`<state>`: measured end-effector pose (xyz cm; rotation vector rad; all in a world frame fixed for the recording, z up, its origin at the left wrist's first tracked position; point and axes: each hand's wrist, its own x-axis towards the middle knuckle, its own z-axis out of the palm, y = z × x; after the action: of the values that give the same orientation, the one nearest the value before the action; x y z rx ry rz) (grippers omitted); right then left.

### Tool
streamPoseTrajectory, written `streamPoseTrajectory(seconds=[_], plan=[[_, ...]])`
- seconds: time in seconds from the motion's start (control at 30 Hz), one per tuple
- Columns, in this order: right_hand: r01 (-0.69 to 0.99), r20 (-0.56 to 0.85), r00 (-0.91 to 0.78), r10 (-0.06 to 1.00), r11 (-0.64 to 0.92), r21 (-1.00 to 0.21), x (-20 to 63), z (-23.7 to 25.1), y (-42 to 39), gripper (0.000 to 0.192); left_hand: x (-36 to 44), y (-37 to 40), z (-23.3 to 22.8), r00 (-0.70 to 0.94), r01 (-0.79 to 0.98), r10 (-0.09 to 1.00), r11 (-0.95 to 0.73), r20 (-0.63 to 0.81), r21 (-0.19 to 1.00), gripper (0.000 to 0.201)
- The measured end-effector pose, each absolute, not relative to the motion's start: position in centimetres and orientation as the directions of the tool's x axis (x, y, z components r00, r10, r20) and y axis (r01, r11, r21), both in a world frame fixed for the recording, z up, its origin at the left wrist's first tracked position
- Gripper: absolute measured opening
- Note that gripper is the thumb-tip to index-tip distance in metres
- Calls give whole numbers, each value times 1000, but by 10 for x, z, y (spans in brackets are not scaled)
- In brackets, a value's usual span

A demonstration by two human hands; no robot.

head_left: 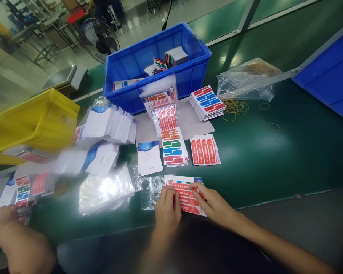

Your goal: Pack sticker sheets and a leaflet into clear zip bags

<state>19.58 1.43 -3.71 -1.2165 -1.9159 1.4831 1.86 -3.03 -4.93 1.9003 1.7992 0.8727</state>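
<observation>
A red label sheet (pixel 187 198) is pinned flat on the green belt (pixel 274 160) at the near edge, over a second sheet whose blue-green top edge shows just beyond it. It is pressed by the left hand (pixel 168 207), fingers flat on its left end, and by the right hand (pixel 213 203), fingertips curled on its right end; nothing is gripped, both hands are only laid on it. A clear plastic bag (pixel 148 190) is touched by the sheet's left edge. A co-worker's hand (pixel 5 222) is seen at far left, blurred. Further out, a white card (pixel 149 156), a multicolour label stack (pixel 173 146) and a red label stack (pixel 205 149) are laid in a row. Beyond, a blue crate (pixel 160 64) is flanked by a yellow bin (pixel 34 121) and loose rubber bands (pixel 236 107).
</observation>
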Motion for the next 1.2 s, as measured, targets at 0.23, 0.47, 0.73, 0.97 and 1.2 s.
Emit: streamPoseTrajectory(seconds=[0.23, 0.47, 0.73, 0.97, 1.2], plan=[[210, -22, -570, 821, 119, -970, 192, -21, 19, 50, 21, -31, -25, -164, 532, 978, -23, 129, 846, 15], [34, 360, -437, 824, 415, -909, 197, -10, 22, 46, 4, -32, 19, -420, 213, 907, 86, 12, 973, 18], [115, 552, -717, 427, 853, -509, 173, 24, 24, 49, 15, -33, 28, -392, 218, 919, 46, 44, 975, 19], [122, 503, -646, 575, 728, -675, 174, 14, 24, 45, 14, -35, 33, -483, 171, 875, 80, 13, 982, 25], [338, 370, -654, 660, 693, -637, 165, -3, 17, 34, 11, -39, 23, -346, 172, 931, -62, 119, 983, 17]])
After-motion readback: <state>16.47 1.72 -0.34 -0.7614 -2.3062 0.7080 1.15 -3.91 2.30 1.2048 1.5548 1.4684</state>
